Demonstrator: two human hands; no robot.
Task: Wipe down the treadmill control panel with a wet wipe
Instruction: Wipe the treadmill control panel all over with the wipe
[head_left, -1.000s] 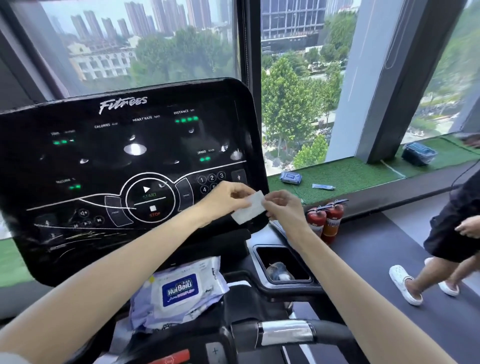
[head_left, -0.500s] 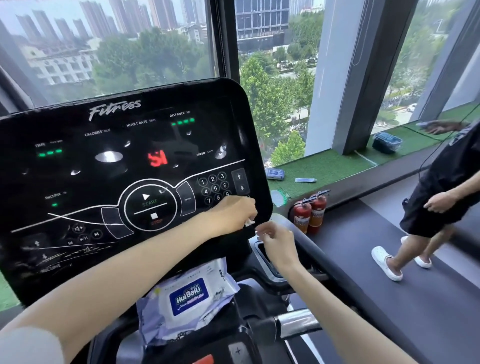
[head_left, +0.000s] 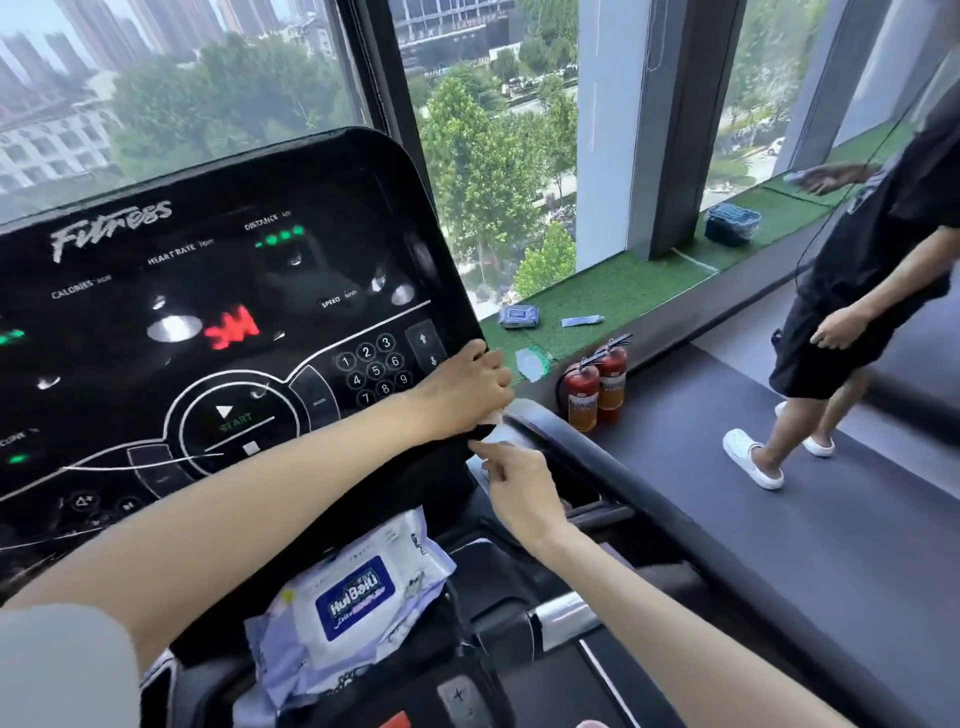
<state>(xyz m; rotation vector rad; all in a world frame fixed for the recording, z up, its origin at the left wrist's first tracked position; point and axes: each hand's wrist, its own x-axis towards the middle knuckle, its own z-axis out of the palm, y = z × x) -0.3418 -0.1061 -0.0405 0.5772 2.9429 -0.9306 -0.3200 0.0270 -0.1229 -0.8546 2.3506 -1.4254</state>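
The black treadmill control panel (head_left: 208, 312) fills the left half of the view, with lit green and red readouts, a number pad and a round start/stop dial. My left hand (head_left: 462, 389) presses on the panel's lower right corner, closed over the white wet wipe (head_left: 491, 415); only a small crumpled bit of the wipe shows under my fingers. My right hand (head_left: 519, 488) hovers just below that corner with fingers loosely bent, holding nothing that I can see. A pack of wet wipes (head_left: 353, 597) with a blue label lies on the console shelf under the panel.
Two red fire extinguishers (head_left: 597, 389) stand by the green-turfed window ledge (head_left: 623, 291), where a blue wipe pack (head_left: 518, 316) lies. A person in black shorts and white clogs (head_left: 857, 291) walks on the neighbouring treadmill at right. A silver-banded handlebar (head_left: 561, 618) crosses below.
Both hands held the flat wipe a second ago. My right hand let go and dropped lower; my left hand bunched the wipe and moved it onto the panel's lower right corner. The view turned right.
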